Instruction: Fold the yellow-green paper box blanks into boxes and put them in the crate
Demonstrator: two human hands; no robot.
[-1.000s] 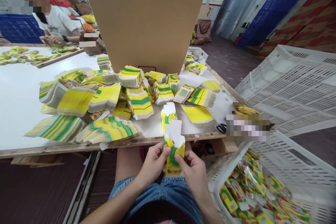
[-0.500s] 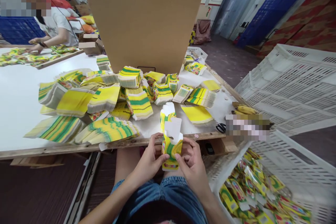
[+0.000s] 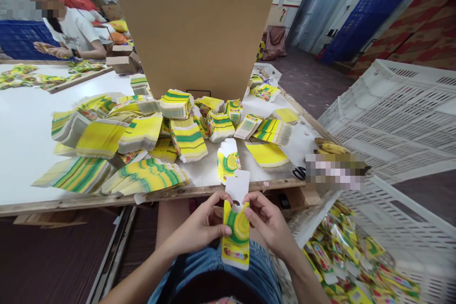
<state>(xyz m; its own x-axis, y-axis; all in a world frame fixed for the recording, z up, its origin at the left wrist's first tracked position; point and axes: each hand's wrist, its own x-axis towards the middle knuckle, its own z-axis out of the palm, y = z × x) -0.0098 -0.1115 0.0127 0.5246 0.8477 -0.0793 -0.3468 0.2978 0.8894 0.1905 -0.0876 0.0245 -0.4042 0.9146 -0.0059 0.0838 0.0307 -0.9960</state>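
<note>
A small yellow and green carton [image 3: 236,232], its white top flap standing up, is held upright over my lap. My left hand [image 3: 210,221] grips its left side, thumb on the front face. My right hand [image 3: 265,216] pinches the upper right corner near the flap, fingers curled. Just beyond, on the table's front edge, lies another yellow and green carton [image 3: 228,159] with white flaps. Stacks of flat cartons [image 3: 188,140] lie behind and to the left.
A tall brown cardboard sheet [image 3: 192,28] stands at the table's back. Scissors [image 3: 299,172] and bananas [image 3: 331,148] lie at the right edge. White crates [image 3: 395,118] stand to the right; the lower one holds filled packs [image 3: 342,247]. A co-worker [image 3: 73,33] sits at far left.
Both hands have drawn the carton down and closer to me, and its front now faces up. My right hand has shifted to its upper corner. The co-worker's hands have lifted off the table.
</note>
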